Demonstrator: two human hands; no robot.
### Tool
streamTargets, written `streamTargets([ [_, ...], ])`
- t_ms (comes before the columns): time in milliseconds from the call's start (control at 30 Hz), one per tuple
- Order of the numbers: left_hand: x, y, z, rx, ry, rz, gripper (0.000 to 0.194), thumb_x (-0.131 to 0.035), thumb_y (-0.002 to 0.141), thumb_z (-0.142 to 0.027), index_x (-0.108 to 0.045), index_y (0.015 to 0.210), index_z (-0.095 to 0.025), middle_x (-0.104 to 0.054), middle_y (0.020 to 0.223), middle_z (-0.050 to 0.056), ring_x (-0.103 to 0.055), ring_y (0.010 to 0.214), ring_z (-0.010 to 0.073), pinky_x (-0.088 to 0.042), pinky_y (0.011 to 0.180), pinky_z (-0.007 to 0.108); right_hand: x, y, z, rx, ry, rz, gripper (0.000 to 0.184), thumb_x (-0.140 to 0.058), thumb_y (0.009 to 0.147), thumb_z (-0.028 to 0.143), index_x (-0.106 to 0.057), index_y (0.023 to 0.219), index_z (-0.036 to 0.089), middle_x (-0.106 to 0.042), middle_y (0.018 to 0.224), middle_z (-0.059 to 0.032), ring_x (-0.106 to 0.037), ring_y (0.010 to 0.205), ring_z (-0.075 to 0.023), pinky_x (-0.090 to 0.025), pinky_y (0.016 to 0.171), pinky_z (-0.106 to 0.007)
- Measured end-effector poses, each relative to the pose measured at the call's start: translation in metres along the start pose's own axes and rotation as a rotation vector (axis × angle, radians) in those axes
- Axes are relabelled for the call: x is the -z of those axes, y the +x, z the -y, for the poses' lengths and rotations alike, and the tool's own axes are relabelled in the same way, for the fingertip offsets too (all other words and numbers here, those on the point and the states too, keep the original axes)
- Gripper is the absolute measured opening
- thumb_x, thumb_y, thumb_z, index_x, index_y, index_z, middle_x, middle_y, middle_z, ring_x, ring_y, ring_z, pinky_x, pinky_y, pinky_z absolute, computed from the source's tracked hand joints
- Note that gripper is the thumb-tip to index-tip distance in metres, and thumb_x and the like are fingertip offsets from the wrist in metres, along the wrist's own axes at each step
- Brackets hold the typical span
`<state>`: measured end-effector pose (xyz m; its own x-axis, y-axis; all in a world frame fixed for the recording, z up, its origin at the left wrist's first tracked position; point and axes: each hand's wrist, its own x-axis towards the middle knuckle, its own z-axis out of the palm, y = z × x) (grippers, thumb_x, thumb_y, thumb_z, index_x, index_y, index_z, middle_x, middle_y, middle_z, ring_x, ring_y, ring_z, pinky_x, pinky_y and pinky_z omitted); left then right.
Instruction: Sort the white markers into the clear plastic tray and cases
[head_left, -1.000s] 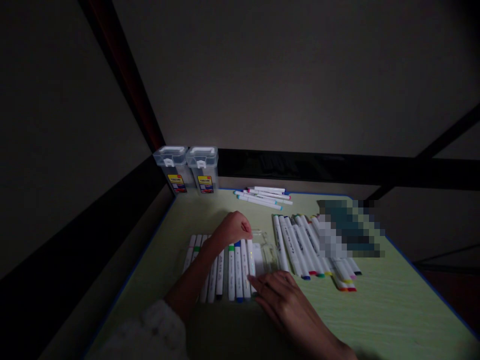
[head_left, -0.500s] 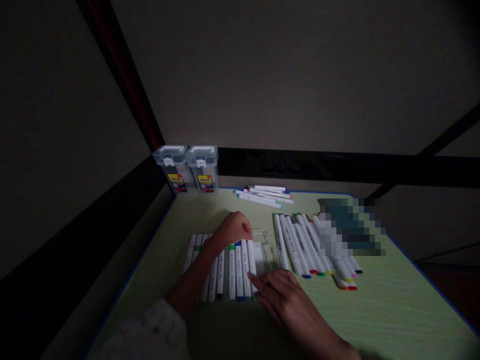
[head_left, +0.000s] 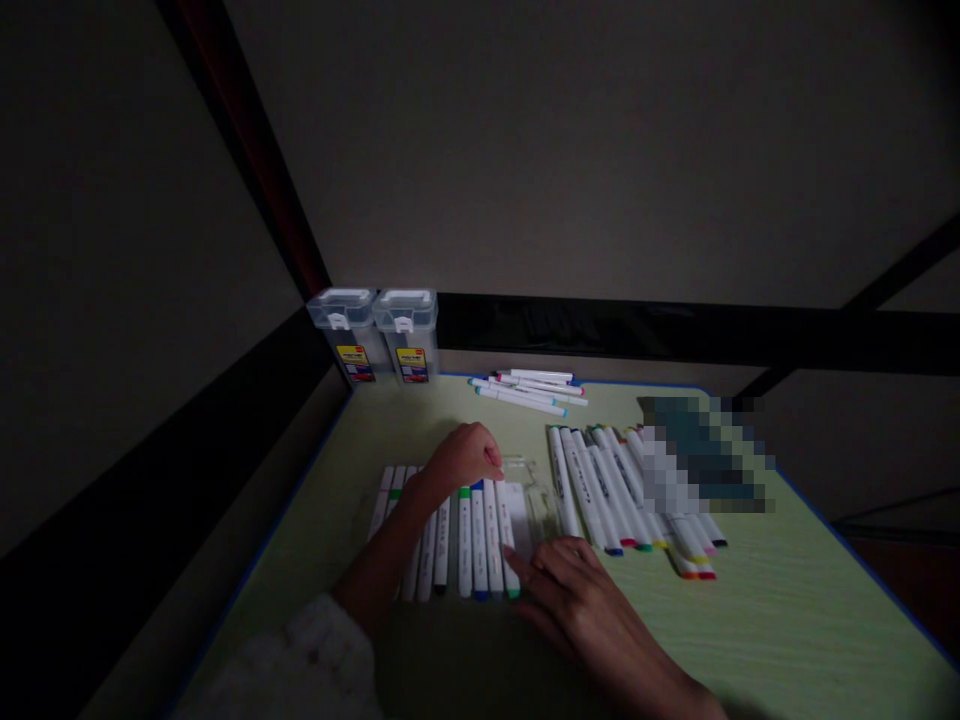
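White plastic marker with a green end (head_left: 505, 520): last on the right in a row of white plastic markers (head_left: 466, 550), lying side by side over a clear plastic tray (head_left: 541, 515) on a pale green, blue-edged table (head_left: 795, 610). At its far end, left hand (head_left: 469, 455), reaching in over the row with forearm slanting up and to the right, wrist bent, knuckles up, fingers curled inward; impossible to tell from here whether pinching the marker's end or only resting against it, with fingertips mostly turned out of sight. Near its green end, right hand (head_left: 574, 600), coming in low from the right, palm down, index finger stretched out and touching the marker's side, thumb apart beneath, other fingers loosely bent, gripping nothing visible. Hidden under left forearm and pale fluffy sleeve (head_left: 319, 650): middle portions of several row markers. Too dim for certainty: tray's outline, lettering on the barrels. Blurred into coarse blocks: dark teal object (head_left: 705, 450) beside loose white markers (head_left: 607, 490) on the right.
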<state>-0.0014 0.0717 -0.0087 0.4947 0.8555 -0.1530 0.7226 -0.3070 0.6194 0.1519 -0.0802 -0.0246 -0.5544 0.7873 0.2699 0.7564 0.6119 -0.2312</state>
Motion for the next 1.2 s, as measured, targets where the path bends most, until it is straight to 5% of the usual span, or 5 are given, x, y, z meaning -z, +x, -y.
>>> streamTargets([
  [433, 0.0035, -0.0025, -0.0075, 0.015, 0.035, 0.024, 0.01, -0.065, 0.056, -0.014, -0.069, 0.065, -0.011, -0.067, 0.066, 0.006, -0.06, 0.064, 0.0142, -0.045, 0.061, 0.022, -0.0005, 0.0005, -0.0006, 0.023, -0.011, 0.015, 0.033, -0.055, 0.08, 0.02, -0.053, 0.112, 0.012, -0.059, 0.08, -0.0046, -0.053, 0.075, -0.0189, -0.045, 0.069, -0.035],
  [1200, 0.0047, -0.0025, -0.0101, 0.006, 0.03, 0.046, 0.008, -0.066, 0.057, -0.013, -0.068, 0.064, -0.011, -0.067, 0.064, 0.005, -0.06, 0.062, 0.0132, -0.045, 0.059, 0.021, 0.0058, 0.0017, 0.0011, -0.038, 0.015, 0.051, 0.035, -0.058, 0.078, 0.02, -0.054, 0.112, 0.018, -0.061, 0.084, -0.0026, -0.055, 0.076, -0.0188, -0.044, 0.073, -0.036],
])
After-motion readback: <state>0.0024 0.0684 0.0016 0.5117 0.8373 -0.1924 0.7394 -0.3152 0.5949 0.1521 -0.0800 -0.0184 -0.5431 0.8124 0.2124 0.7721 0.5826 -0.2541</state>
